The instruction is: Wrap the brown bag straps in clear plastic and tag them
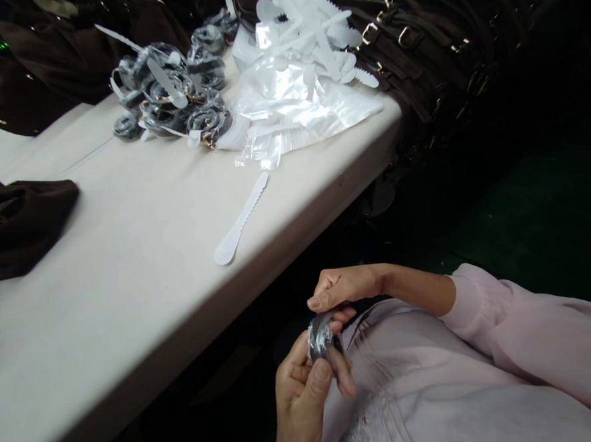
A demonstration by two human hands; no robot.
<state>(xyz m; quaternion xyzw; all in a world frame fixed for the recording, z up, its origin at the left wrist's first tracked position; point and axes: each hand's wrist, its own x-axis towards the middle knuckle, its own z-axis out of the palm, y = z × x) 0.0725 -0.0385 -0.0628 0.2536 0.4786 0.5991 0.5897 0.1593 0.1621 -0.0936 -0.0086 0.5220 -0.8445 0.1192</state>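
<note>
A dark strap coiled up and wrapped in clear plastic [320, 339] is held between both hands, clear of the table's side. My left hand [303, 390] grips the coil from below, with its thumb pressed on the near side. From above, my right hand [337, 292] pinches the top of the coil, its thumb and fingers closed on the wrapping. A white serrated plastic strip [242, 217] lies alone on the table near its edge.
The pale table [142, 257] bears wrapped strap coils [167, 89], clear plastic bags [293, 104] and a heap of white strips [313, 26]. Brown buckled straps [415, 47] hang over the far right edge. Dark brown pieces [20, 224] lie at left.
</note>
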